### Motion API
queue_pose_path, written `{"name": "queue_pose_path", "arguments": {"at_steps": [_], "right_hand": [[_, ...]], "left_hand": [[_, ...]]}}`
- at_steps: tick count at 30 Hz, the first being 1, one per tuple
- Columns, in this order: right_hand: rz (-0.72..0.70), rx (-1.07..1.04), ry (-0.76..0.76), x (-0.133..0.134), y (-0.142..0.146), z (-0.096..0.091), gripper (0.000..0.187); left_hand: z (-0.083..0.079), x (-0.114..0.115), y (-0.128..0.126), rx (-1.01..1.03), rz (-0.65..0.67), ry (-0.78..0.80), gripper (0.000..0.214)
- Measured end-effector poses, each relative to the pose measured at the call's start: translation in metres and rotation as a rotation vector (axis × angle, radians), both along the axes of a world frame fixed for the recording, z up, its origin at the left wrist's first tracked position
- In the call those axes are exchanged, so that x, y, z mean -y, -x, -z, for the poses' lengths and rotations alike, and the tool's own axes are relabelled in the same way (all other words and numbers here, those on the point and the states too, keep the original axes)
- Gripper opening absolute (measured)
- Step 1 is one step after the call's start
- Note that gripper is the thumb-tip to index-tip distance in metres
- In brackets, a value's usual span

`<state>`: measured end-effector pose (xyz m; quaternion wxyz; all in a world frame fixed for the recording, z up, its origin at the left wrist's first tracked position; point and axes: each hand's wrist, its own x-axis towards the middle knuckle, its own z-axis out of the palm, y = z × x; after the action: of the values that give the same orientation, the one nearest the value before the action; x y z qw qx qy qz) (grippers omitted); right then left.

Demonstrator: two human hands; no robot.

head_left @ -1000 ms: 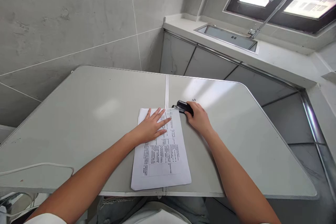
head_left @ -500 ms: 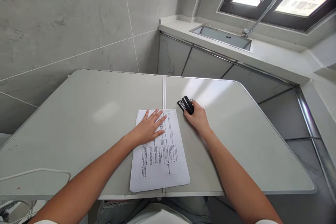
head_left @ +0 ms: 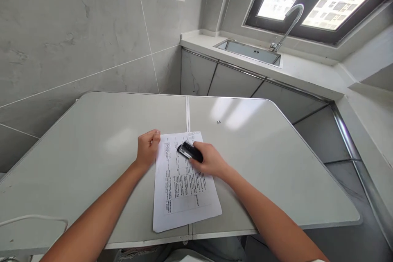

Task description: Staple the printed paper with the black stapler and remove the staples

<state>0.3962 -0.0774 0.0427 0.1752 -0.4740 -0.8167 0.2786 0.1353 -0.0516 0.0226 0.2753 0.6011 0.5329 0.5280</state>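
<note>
A stack of printed paper (head_left: 187, 204) lies on the table, straddling its centre seam. My left hand (head_left: 147, 146) is closed at the upper left corner of the paper, with thumb and fingers pinching its edge. In my right hand (head_left: 210, 159) is a black stapler (head_left: 190, 151), held over the upper middle of the sheets with its nose pointing left. Whether the stapler touches the paper I cannot tell. Part of the print is hidden beneath the stapler and right hand.
Two tiny staple-like metal bits (head_left: 218, 122) lie on the table (head_left: 260, 139) beyond the paper. A white cable (head_left: 33, 217) crosses the left front. Behind stand a counter with a sink (head_left: 250, 51) and a tap (head_left: 290, 24), under a window. A tiled wall rises at left.
My right hand has brought the stapler leftward from the table to over the paper. The left hand, flat on the sheets before, has shifted left and closed at the paper's corner.
</note>
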Motion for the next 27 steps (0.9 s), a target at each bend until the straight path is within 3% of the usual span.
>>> {"name": "queue_pose_path", "arguments": {"at_steps": [3,6,10,13,18,23,27], "right_hand": [[-0.058,0.105,0.032,0.009,0.013,0.002,0.022],[-0.050,0.190,0.037,0.008,0.008,0.000,0.022],[-0.109,0.262,0.104,0.000,-0.021,-0.013,0.025],[-0.121,0.268,0.260,-0.004,-0.042,-0.023,0.022],[0.069,0.350,0.598,-0.007,-0.067,-0.029,0.034],[0.165,0.494,0.774,-0.012,-0.106,-0.029,0.037],[0.213,0.487,0.812,-0.020,-0.131,-0.026,0.043]], "left_hand": [[0.007,-0.013,0.010,0.381,0.067,0.124,0.059],[0.011,-0.023,0.013,0.541,0.128,0.194,0.059],[0.014,-0.026,0.011,0.485,0.147,0.241,0.059],[0.017,-0.025,0.011,0.429,0.158,0.241,0.059],[0.019,-0.026,0.012,0.407,0.159,0.268,0.059],[0.019,-0.027,0.010,0.425,0.152,0.306,0.055],[0.018,-0.026,0.008,0.451,0.150,0.313,0.053]]}}
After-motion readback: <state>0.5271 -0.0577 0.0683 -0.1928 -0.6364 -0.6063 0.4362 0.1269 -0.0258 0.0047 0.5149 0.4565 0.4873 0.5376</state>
